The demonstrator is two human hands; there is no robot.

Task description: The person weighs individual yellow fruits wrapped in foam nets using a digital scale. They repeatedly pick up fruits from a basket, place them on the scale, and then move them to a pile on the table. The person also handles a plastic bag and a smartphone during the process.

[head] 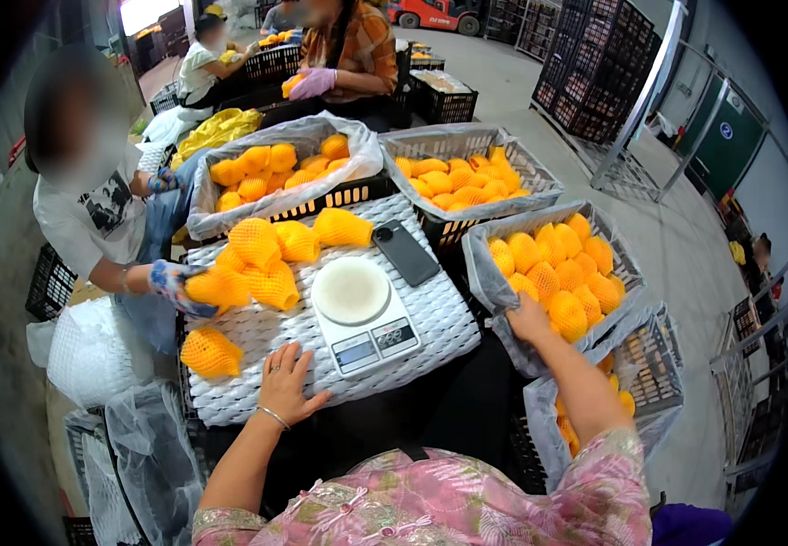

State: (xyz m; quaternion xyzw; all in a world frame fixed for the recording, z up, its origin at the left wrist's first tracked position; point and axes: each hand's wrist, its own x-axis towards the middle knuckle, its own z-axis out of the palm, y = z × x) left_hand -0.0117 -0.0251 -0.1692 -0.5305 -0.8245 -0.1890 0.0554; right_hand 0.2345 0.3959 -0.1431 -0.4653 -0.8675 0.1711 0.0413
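Note:
My left hand [289, 383] rests flat, fingers apart, on the white woven foam mat [428, 341]. A white digital kitchen scale [367, 348] with an empty round platform stands beyond it. To its left lies a fruit in an orange foam net sleeve [210, 353]. My right hand [528, 319] is at the near left corner of a crate lined with grey plastic film [479, 249], against several net-sleeved fruits [568, 310]. Its fingertips are partly hidden, so I cannot tell whether it grips the film or a fruit.
A co-worker's gloved hand [182, 286] holds a sleeved fruit [220, 285] at the mat's left side, near more sleeved fruits [254, 242]. A dark phone [405, 252] lies behind the scale. Lined fruit crates [367, 147] [401, 140] stand beyond; another crate [670, 403] is at lower right.

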